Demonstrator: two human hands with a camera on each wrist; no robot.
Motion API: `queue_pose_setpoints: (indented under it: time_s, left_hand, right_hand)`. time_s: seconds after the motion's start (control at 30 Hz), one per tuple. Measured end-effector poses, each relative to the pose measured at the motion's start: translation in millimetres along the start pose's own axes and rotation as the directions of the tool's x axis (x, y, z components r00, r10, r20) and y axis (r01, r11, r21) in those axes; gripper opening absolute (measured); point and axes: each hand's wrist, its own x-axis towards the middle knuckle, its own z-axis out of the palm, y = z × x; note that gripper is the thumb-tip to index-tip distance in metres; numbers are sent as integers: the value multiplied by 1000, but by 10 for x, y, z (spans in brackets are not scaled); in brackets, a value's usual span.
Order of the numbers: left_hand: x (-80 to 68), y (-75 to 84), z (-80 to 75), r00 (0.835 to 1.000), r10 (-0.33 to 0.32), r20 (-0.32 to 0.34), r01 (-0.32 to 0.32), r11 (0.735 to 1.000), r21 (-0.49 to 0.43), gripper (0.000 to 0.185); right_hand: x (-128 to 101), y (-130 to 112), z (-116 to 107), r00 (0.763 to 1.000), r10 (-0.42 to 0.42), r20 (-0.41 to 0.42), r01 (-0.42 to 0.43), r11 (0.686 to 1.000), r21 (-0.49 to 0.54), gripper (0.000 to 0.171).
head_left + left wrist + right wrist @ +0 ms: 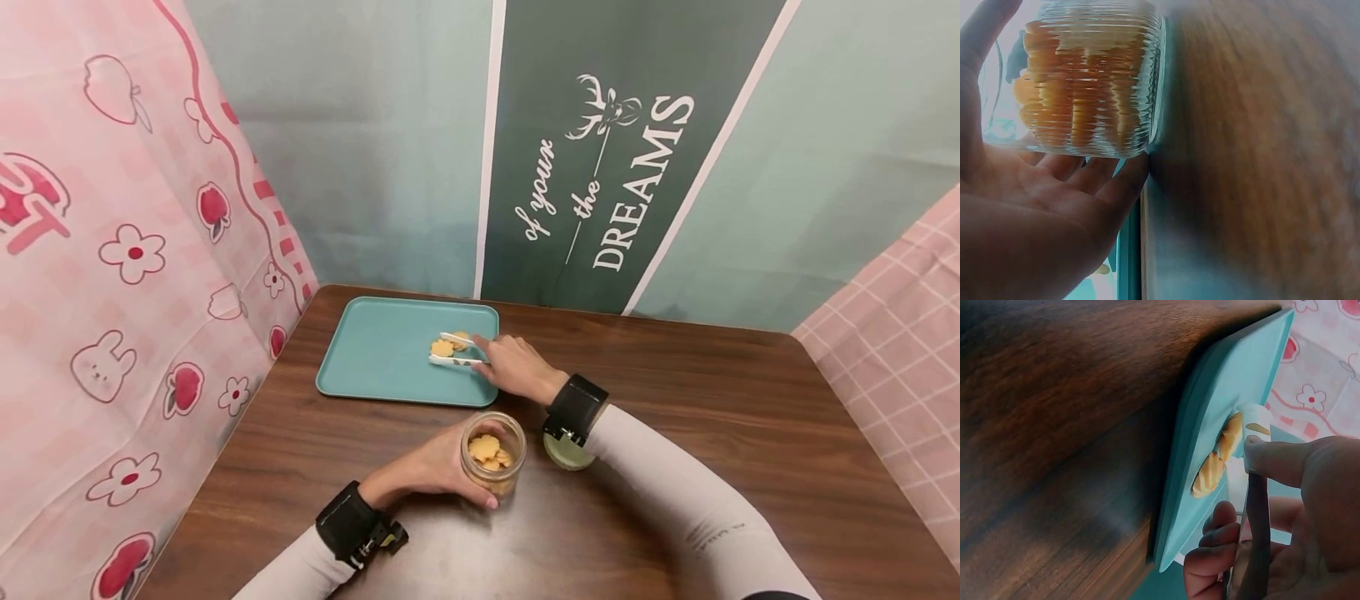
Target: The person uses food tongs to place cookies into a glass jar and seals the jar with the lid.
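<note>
With the left hand wrapped around the open glass jar on the tabletop, the right hand pinches white tongs over cookies on the teal tray, best squeezed gently so none crumbles.

Both arms in long, close-fitting pale grey sleeves, reaching to the wrists. Right sleeve has small dark lettering on the forearm, too small to read. Black strap-on band on each wrist: left wrist band carries a dark block with a yellowish bit, right wrist band has a boxy black housing. Hands bare, no gloves.
</note>
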Motion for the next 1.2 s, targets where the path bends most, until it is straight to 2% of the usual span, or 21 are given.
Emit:
queue_pose_setpoints:
  time_s: [0.37,0.7,1.2]
  left_hand:
    - [10,19,-9,1000,-10,7,10,1000,-14,89]
    - [14,18,-9,1000,-17,4,17,1000,5,87]
    - [-4,14,-3,1000,-19,1,19,1000,-16,85]
  right_hand:
    - [22,-21,-15,999,-1,52,-1,999,41,55]
    - [-9,13,-10,999,-29,34,27,998,57,51]
    - [-90,42,-17,999,-47,-10,48,998,51,44]
